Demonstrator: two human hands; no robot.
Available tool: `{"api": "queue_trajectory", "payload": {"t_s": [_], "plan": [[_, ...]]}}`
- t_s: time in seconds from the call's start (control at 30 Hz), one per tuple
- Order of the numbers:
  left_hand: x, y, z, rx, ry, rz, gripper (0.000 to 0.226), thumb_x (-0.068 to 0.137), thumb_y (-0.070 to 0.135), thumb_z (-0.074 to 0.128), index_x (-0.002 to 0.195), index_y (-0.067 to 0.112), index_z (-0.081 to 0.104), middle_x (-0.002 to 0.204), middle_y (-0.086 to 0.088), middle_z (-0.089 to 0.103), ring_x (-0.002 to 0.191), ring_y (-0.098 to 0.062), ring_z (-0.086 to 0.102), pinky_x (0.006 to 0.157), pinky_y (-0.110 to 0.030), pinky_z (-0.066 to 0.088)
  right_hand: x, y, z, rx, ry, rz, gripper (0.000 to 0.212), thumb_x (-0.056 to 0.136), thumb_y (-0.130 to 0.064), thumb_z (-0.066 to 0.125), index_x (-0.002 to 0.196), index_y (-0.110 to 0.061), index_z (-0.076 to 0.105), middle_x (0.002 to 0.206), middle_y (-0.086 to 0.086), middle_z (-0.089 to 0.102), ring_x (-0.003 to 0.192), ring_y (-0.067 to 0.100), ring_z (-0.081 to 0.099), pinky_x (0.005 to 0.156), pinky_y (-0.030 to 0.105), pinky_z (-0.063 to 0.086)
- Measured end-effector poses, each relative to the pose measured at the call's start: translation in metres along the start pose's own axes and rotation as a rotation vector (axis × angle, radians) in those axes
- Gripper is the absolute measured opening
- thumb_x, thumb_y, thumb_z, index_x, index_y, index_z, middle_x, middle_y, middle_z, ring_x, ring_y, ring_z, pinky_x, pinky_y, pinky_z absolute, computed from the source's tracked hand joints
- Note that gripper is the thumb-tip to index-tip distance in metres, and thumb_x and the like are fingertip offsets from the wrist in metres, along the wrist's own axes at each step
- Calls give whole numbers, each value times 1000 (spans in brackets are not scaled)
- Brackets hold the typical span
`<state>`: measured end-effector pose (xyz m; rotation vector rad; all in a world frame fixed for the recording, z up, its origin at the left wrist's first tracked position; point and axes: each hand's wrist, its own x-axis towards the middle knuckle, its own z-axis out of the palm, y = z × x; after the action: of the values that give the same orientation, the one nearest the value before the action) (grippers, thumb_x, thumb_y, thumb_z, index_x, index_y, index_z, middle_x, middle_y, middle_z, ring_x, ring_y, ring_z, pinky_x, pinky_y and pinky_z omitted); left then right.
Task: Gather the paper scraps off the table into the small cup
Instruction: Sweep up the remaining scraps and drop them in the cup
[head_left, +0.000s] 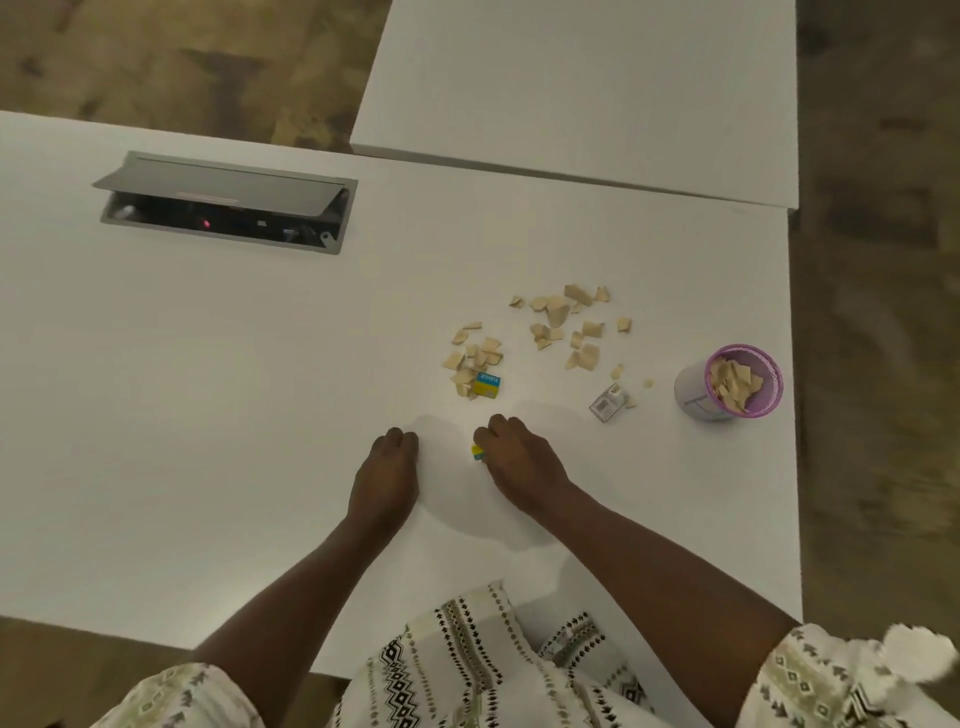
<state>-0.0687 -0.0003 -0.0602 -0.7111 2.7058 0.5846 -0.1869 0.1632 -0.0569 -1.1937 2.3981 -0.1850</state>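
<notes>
Your left hand (388, 467) rests on the white table (208, 389) with the fingers curled under, holding nothing that I can see. Your right hand (519, 462) is closed around a small yellow and blue piece (478, 453). The paper scraps (558, 325) lie in two loose groups beyond your hands, one group around a yellow and blue box (487, 385). The small cup (727, 387) stands near the table's right edge, already partly filled with scraps.

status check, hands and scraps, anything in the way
Left hand curled, empty. Right hand shut on small yellow-blue item. Tan paper scraps still scattered; purple-rimmed small cup part-filled. Yellow-blue box among scraps.
</notes>
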Motion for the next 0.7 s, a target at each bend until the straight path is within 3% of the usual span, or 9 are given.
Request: {"api": "queue_trajectory", "payload": {"t_s": [0.13, 0.3, 0.43, 0.53, 0.63, 0.7], "plan": [[22, 12, -5, -42, 38, -10, 11, 95, 10, 46, 87, 8, 53, 90, -9, 53, 86, -30, 54, 63, -38, 46, 15, 17, -13, 5, 97, 39, 22, 96, -15, 47, 114, -12, 59, 125, 11, 52, 109, 31, 51, 68, 38, 46], [61, 42, -23, -113, 120, 46, 13, 96, 17, 50, 95, 8, 59, 104, -11, 52, 95, -29, 52, 67, -43, 53, 45, 33, -34, 88, 128, 65, 36, 91, -18, 55, 126, -13, 56, 142, 12, 41, 123, 34, 43, 78, 42, 50], [88, 55, -29, -93, 144, 112, 16, 96, 17, 50, 102, 7, 61, 121, -10, 52, 105, -30, 52, 72, -42, 53, 68, 38, -41, 198, 64, 84, 57, 87, -19, 65, 140, -21, 42, 156, 7, 26, 140, 30, 29, 93, 45, 50], [100, 54, -24, -180, 110, 104, 28, 97, 17, 46, 121, 8, 58, 144, -3, 45, 125, -25, 46, 84, -30, 45, 83, 38, -44, 211, -58, 67, 77, 88, -19, 66, 152, -28, 25, 165, 1, 8, 151, 29, 11, 103, 47, 42], [100, 51, -19, -152, 85, 180, 39, 99, 16, 45, 136, 8, 52, 152, -9, 41, 134, -27, 40, 97, -35, 43, 90, 37, -42, 153, -134, 41, 66, 98, -20, 52, 155, -28, 21, 167, 0, 6, 152, 30, 7, 109, 50, 37], [96, 49, -16, -129, 77, 196, 34, 99, 15, 43, 128, 5, 57, 148, -13, 46, 132, -31, 42, 98, -38, 46, 88, 36, -40, 99, -142, 34, 52, 102, -20, 43, 152, -23, 30, 165, 3, 13, 151, 30, 12, 109, 50, 39]]}}
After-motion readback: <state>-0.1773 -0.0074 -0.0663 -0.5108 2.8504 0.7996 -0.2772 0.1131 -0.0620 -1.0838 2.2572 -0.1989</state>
